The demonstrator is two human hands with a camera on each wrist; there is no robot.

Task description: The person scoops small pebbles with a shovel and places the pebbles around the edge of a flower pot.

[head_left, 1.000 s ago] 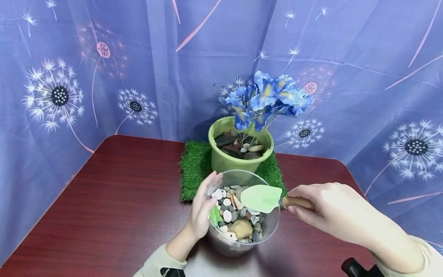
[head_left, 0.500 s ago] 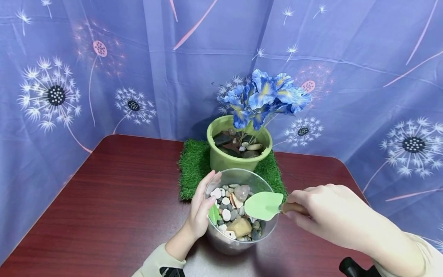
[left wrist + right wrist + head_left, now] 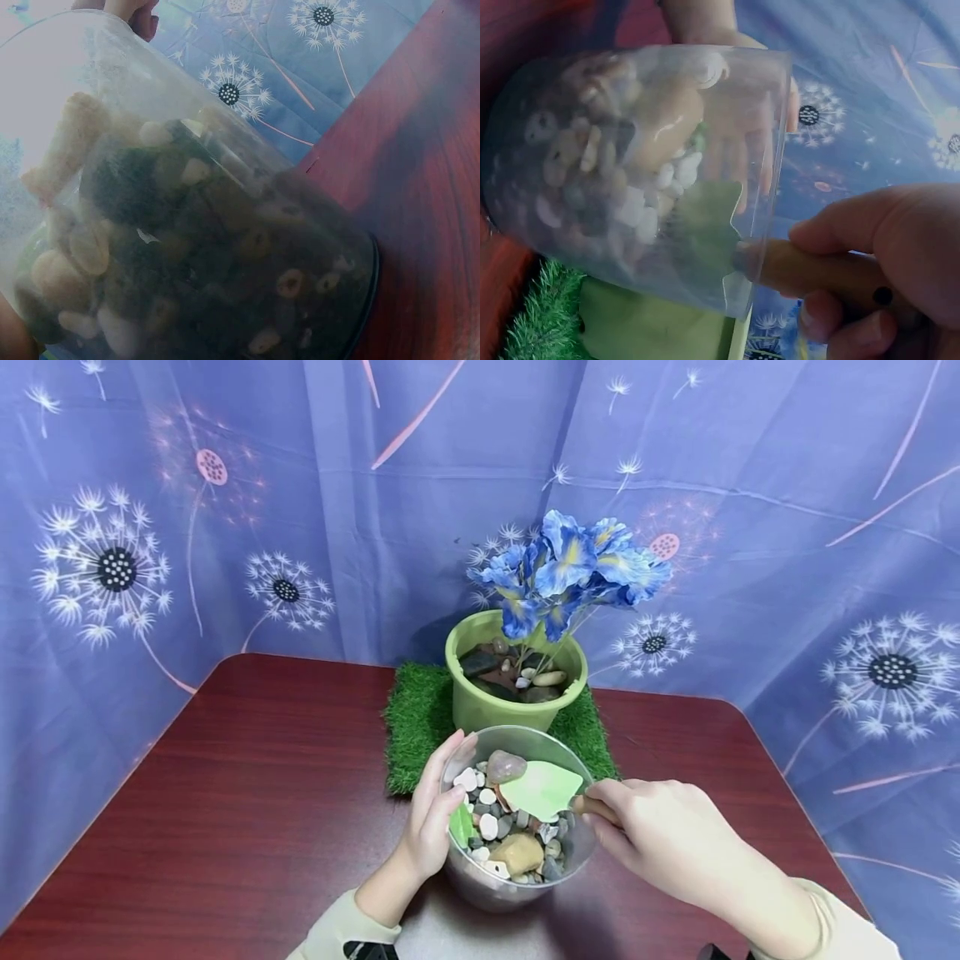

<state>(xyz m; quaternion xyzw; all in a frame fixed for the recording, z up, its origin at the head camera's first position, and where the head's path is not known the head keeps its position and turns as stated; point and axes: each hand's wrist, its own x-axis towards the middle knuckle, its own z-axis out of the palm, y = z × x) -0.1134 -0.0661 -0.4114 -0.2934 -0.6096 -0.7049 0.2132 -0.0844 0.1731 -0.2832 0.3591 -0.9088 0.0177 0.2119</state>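
Trowel (image 3: 542,789) in the right hand (image 3: 663,835), fingers gripping its handle, blade inside the bucket (image 3: 491,897) by the stones (image 3: 517,853). The left hand (image 3: 431,827) lies against the bucket's side, fingers extended. The bucket stands on the surface (image 3: 262,802) before the pot (image 3: 487,710).

We see a pale-green, wooden-handled garden trowel (image 3: 542,789), its blade dipped inside the rim of a clear round container (image 3: 497,898) standing upright on the reddish-brown table (image 3: 285,793); mixed pebbles (image 3: 488,827) (white, grey and tan, we note) lie heaped within.
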